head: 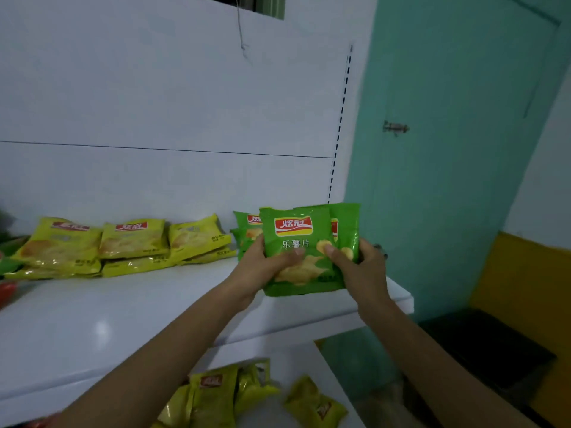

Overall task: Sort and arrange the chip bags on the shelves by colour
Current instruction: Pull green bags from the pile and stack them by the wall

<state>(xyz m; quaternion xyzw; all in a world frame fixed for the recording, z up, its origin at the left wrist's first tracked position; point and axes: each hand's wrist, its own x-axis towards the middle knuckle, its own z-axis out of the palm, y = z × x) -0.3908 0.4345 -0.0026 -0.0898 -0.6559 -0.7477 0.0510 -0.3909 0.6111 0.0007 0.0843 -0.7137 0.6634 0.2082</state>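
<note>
A green chip bag (296, 239) stands upright at the right end of the white shelf (123, 310), in front of more green bags (247, 230). My left hand (262, 267) grips its lower left side, and my right hand (358, 267) grips its right side together with a green bag behind it. Left of the green bags lie stacks of yellow chip bags (129, 242) along the back of the shelf. More yellow bags (222, 393) lie jumbled on the lower shelf, below my arms.
A red bag (7, 291) and a green bag edge (9, 267) show at the far left of the shelf. A teal door (448, 149) with a latch stands to the right. A dark box (485, 344) sits on the floor at the lower right.
</note>
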